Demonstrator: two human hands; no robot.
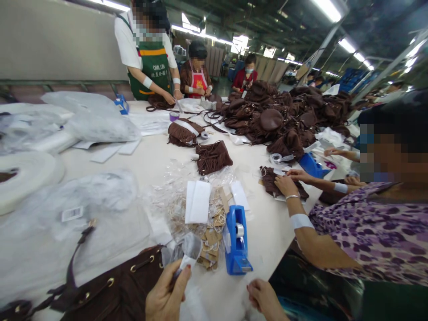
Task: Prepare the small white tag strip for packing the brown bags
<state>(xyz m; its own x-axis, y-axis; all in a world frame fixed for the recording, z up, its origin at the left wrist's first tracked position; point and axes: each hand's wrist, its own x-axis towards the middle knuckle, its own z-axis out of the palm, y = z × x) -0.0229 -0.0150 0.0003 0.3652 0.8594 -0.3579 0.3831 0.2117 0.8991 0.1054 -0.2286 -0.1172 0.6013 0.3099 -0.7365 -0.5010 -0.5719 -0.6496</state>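
Note:
My left hand [165,292] is at the bottom centre, closed in a pinch on a small clear plastic bag [187,249] that sticks up from my fingers. It sits just right of a dark brown suede bag [113,285] with brass eyelets and a strap. My right hand [264,296] rests at the table's near edge, fingers curled, with nothing visible in it. A blue tape dispenser [236,240] stands between and just beyond my hands, next to a heap of tan paper tags [210,238] on strings.
A co-worker in a purple patterned top [368,232] sits close on my right, hands on a brown fringed piece [272,180]. More people work at the far end behind a pile of brown bags [284,116]. Plastic sheeting [67,209] and a foam roll [23,174] lie left.

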